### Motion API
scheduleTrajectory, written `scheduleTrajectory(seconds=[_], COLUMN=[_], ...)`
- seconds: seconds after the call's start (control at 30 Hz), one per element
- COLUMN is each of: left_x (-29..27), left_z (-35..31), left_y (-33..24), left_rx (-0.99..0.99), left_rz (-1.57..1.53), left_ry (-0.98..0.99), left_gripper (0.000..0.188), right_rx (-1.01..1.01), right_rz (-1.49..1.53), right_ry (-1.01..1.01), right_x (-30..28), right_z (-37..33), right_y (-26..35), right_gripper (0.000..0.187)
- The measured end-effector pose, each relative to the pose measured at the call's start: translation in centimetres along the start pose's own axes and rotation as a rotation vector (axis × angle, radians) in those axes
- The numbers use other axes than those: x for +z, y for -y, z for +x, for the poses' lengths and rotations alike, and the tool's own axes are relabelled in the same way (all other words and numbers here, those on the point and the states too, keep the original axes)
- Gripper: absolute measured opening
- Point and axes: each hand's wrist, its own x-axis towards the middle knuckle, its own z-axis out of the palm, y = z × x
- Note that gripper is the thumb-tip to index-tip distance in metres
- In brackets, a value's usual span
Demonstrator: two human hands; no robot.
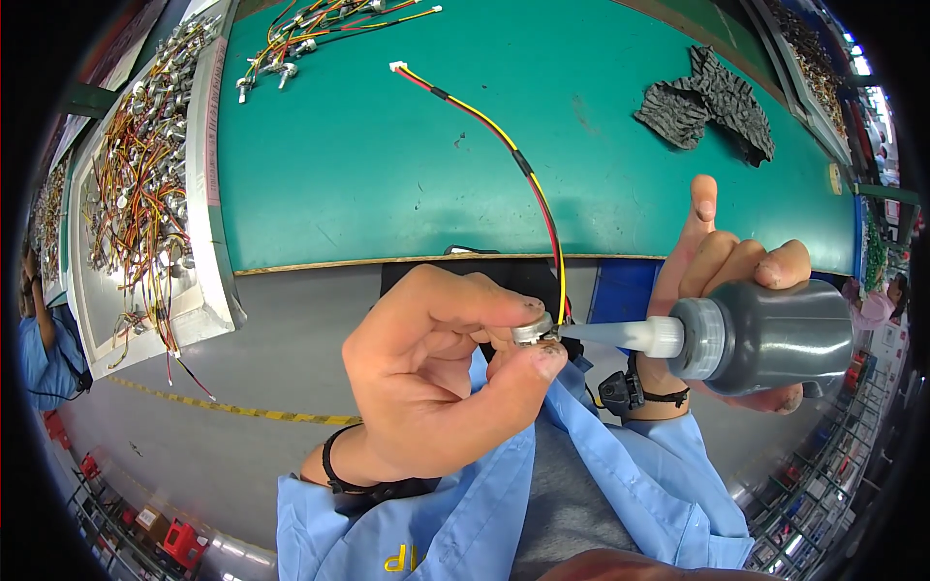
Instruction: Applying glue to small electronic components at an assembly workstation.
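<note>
Near left: left hand (436, 373) pinching a round metal component (529, 332), partly hidden by fingertips (548, 362); near right: right hand (719, 259) gripping a dark bottle (790, 334), 1 digit raised, nozzle (615, 336) contact unclear; farther: wires (545, 205) arching over the green table (339, 174)

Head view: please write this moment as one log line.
Left hand: pinches wired metal part | right hand: holds dark bottle | nozzle: tip beside part, contact unclear
</note>
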Motion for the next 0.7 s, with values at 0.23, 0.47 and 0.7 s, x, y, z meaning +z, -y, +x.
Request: scheduleTrajectory(seconds=[0.23,0.47,0.7], left_x=[0.07,-0.02,-0.24], left_z=[-0.07,-0.08,-0.28], left_y=[0.02,0.10,0.29], left_rx=[-0.004,0.006,-0.009], left_rz=[-0.005,-0.034,-0.077], left_ry=[-0.010,0.003,0.032], left_gripper=[0.026,0.027,0.028], right_rx=[0.011,0.003,-0.033], right_rz=[-0.023,-0.032,0.005], right_ry=[0.005,0.002,-0.073], right_x=[-0.30,-0.41,-0.83], right_z=[-0.13,-0.26,-0.81], right_y=[0.08,-0.01,-0.27], right_gripper=[0.072,0.073,0.073])
